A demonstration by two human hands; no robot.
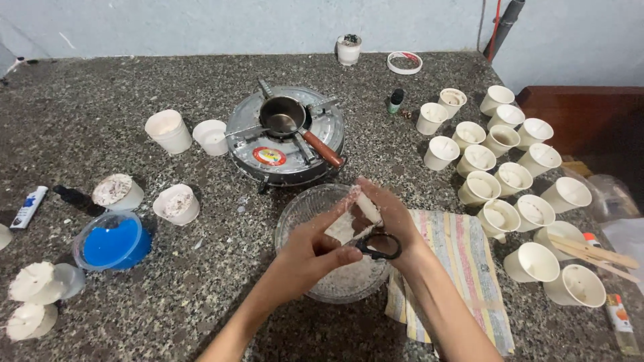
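The speckled stone counter (100,100) carries all items.

A round metal stove (285,144) stands at centre rear. On it sits a small metal saucepan (283,117) with a brown handle; contents cannot be determined.

A clear glass bowl (322,281) lies directly before the stove, holding pale flakes or shavings, probably wax. A striped cloth (463,261) lies just beside the bowl, on its right, partly under the right forearm.

Both hands work over the bowl. The left hand (305,255) has its fingers closed around a pale wax block (367,208). The right hand (396,218) has its fingers through the black loops of a pair of scissors (379,247); the blades are hidden by the hands.

Handling judgement: the block is likely light, stiff, brittle and somewhat slippery. Grip it by the broad sides, clear of the cutting edge, and keep it over the bowl.

A cluster of white paper cups (510,177) fills the right side; several appear to hold a pale solid fill. Wooden sticks (594,251) lie across two of them.

At left, a blue-filled plastic tub (113,243), two more white cups (169,131) and two cups with speckled contents (178,203) stand well apart from the bowl.
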